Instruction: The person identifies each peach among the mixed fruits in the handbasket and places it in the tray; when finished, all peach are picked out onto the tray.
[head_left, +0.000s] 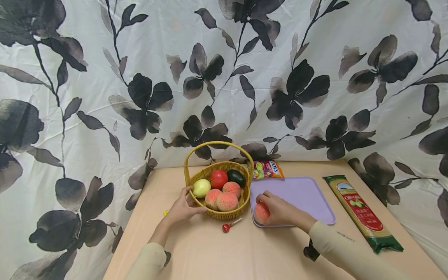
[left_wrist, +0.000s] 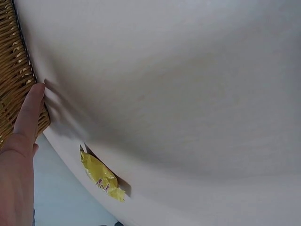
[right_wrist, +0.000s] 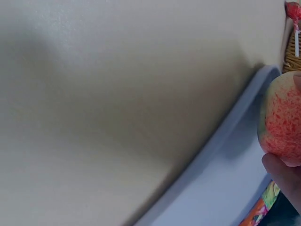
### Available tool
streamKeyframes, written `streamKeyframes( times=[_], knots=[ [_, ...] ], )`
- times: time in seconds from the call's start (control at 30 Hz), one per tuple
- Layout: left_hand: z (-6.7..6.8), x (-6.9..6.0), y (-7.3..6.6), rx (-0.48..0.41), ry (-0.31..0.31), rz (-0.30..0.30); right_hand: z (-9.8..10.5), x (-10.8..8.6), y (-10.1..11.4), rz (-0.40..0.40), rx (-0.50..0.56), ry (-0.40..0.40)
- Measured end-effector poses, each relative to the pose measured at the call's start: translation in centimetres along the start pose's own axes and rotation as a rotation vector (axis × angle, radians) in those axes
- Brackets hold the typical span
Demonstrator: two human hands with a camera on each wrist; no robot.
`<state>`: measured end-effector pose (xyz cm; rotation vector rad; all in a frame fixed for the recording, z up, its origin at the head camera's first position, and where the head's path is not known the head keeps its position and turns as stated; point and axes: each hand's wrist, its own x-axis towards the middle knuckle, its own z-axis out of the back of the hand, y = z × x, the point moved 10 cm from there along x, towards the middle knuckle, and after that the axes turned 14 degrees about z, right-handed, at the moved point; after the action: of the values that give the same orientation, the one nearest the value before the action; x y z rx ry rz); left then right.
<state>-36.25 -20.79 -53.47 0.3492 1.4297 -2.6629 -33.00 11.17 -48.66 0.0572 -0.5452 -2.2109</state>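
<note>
My left hand (head_left: 182, 208) holds the left side of a yellow wicker basket (head_left: 235, 214). In the left wrist view a finger lies against its outer wall. Inside the basket are a pale green apple-like fruit (head_left: 202, 188), a red round fruit (head_left: 219, 179), a dark green avocado (head_left: 236, 178) and several peaches (head_left: 227, 202). My right hand (head_left: 278, 210) grips another peach (head_left: 261, 213) over the front left corner of the lilac tray (head_left: 297, 190). The right wrist view shows this peach (right_wrist: 284, 120) between thumb and fingers, close to the tray's rim.
A red lollipop (head_left: 226, 227) lies before the basket. Behind the tray sits a colorful snack bag (head_left: 267, 170). To the right lies a long pasta packet (head_left: 362, 212). A small yellow wrapped packet (left_wrist: 101, 174) rests by my left hand. A floral cloth (head_left: 245, 97) hangs behind the table.
</note>
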Motion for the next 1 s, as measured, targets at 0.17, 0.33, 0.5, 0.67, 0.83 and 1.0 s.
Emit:
streamKeyframes(
  times=[0.17, 0.33, 0.5, 0.67, 0.83, 1.0],
  knots=[
    [-0.02, -0.07, -0.07, 0.009, 0.001, 0.002, -0.66, 0.08, 0.17, 0.005, 0.027, -0.001],
    [0.06, 0.09, 0.05, 0.012, -0.004, 0.008, -0.55, 0.35, 0.57, 0.014, 0.02, -0.019],
    [0.05, 0.33, 0.23, 0.011, 0.004, 0.016, -0.58, 0.67, 0.69, 0.001, 0.013, -0.006],
    [0.05, 0.29, 0.27, 0.011, 0.003, 0.015, -0.72, 0.53, 0.78, -0.011, -0.002, -0.004],
    [0.0, 0.25, 0.31, 0.005, 0.008, 0.013, -0.64, 0.2, 0.78, -0.031, -0.043, 0.0],
    [0.09, 0.29, 0.23, 0.009, 0.006, 0.01, -0.55, 0.04, 0.3, -0.076, -0.011, 0.013]
  ],
)
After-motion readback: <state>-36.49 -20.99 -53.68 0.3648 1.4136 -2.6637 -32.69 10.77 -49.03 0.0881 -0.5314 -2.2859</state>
